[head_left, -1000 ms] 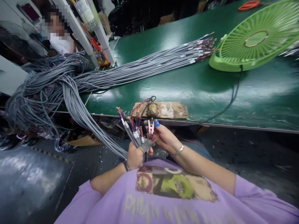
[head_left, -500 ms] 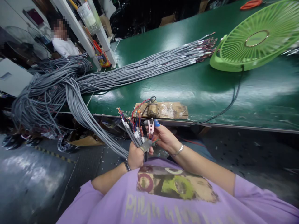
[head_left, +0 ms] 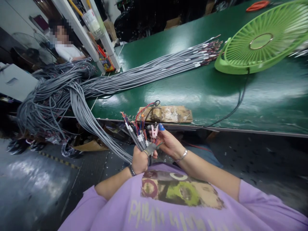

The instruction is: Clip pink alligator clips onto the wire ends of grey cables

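My left hand [head_left: 140, 161] is closed around a bundle of grey cables [head_left: 134, 136]. Their white-banded ends point up and away from me, with stripped coloured wires fanning out. A grey covering [head_left: 150, 149] wraps my left thumb. Just right of the bundle, my right hand [head_left: 170, 143] pinches thin coloured wires [head_left: 157, 141], and its thumb wears a blue covering. Right at those fingertips is a pink clip [head_left: 154, 131], close to the table's front edge. The fingers behind the clip are partly hidden, so I cannot tell whether they also touch it.
A wooden block [head_left: 175, 114] with red and black leads lies at the edge of the green table [head_left: 204, 93]. More grey cables [head_left: 134, 75] stretch across it from a tangled heap [head_left: 53, 93]. A green fan [head_left: 260, 41] stands at right. Another person [head_left: 67, 48] is behind the posts.
The view has shifted slightly. My right fingers and the coloured wires have moved a little at the pink clip, while my left hand keeps its hold on the cables.
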{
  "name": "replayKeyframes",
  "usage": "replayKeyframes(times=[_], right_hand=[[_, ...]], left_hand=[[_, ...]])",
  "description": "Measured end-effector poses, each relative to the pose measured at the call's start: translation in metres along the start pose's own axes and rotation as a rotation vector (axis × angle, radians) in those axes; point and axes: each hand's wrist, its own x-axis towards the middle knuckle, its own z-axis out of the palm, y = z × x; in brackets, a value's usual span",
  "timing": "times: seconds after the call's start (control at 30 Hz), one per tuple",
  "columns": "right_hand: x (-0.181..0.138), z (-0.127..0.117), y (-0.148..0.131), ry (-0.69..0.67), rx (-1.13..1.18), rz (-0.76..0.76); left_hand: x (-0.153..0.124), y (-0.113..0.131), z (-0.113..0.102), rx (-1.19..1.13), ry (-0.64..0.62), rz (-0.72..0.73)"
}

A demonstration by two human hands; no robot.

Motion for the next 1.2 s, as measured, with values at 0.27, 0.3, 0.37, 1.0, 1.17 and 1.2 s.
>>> replayKeyframes(times=[0.27, 0.3, 0.37, 1.0, 1.17, 1.2], right_hand=[[-0.008, -0.007, -0.005, -0.053, -0.008, 0.088], [-0.012, -0.009, -0.006, -0.072, -0.04, 0.101], [-0.023, -0.011, -0.008, -0.115, -0.134, 0.113], [-0.046, 0.014, -0.016, -0.09, -0.62, 0.024], [-0.046, 0.016, -0.007, -0.025, -0.532, 0.004], [-0.046, 0.016, -0.005, -0.019, -0.519, -0.001]], left_hand=[[-0.004, -0.009, -0.011, 0.078, -0.038, 0.041], [-0.004, -0.011, -0.013, 0.09, -0.039, 0.051], [-0.003, -0.016, -0.017, 0.115, -0.034, 0.07], [0.003, -0.012, -0.021, 0.149, -0.202, -0.067], [0.004, -0.023, -0.024, 0.096, -0.088, 0.023], [0.004, -0.024, -0.025, 0.09, -0.076, 0.026]])
